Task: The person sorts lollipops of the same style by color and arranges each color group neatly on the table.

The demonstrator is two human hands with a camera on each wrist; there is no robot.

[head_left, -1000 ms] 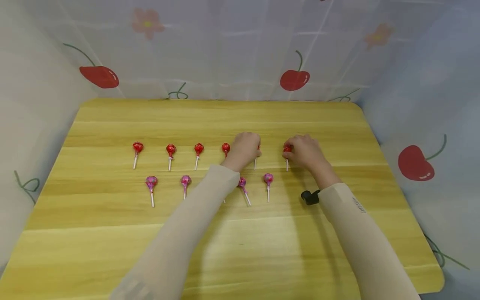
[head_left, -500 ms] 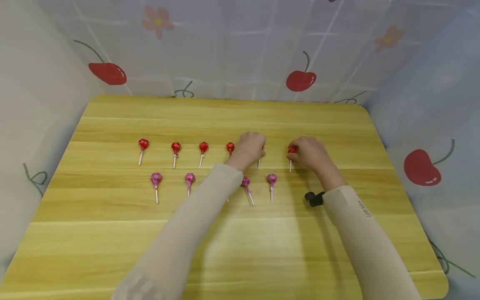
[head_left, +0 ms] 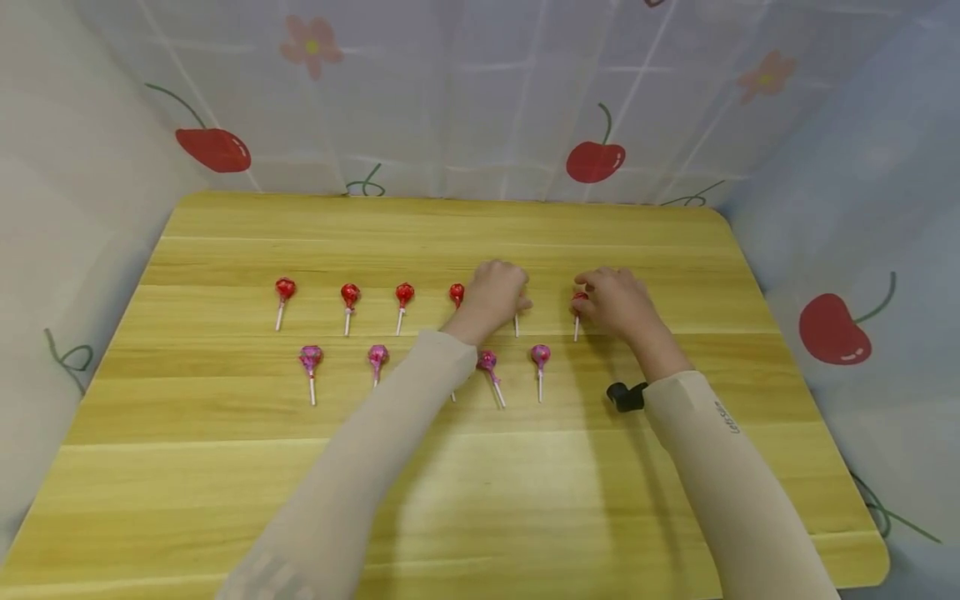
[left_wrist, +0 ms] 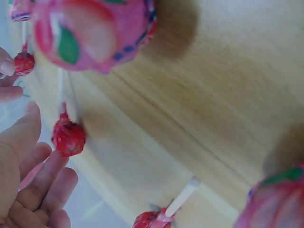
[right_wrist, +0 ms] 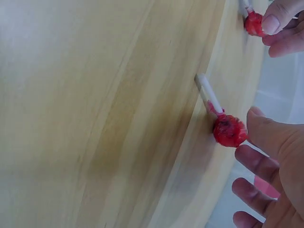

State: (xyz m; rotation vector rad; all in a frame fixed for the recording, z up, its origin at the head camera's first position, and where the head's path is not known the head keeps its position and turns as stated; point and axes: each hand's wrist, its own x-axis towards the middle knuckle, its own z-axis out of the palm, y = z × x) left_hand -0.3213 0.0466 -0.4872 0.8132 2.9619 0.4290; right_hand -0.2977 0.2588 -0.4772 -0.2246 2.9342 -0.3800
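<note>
My left hand (head_left: 491,296) is at a red-wrapped lollipop (left_wrist: 69,137) lying on the table, its fingertips at the candy head and the thumb apart from it. In the head view that hand hides the candy, and the white stick shows below. Further right, my right hand (head_left: 618,304) is at another red lollipop (right_wrist: 230,130), with thumb and fingers parted around the far side of its head. Other red lollipops (head_left: 405,294) lie leftward in the same row. Nearer to me is a row of pink-purple lollipops (head_left: 540,356), partly covered by my left sleeve.
The light wooden table (head_left: 480,517) has rounded corners. A curtain (head_left: 465,100) printed with cherries and flowers hangs behind it. A black object (head_left: 626,397) sits at my right cuff, above the table surface.
The thumb and fingers of my right hand have spread from the red lollipop. My left fingers have loosened a little too. The lollipops keep their places; the head view has shifted slightly.
</note>
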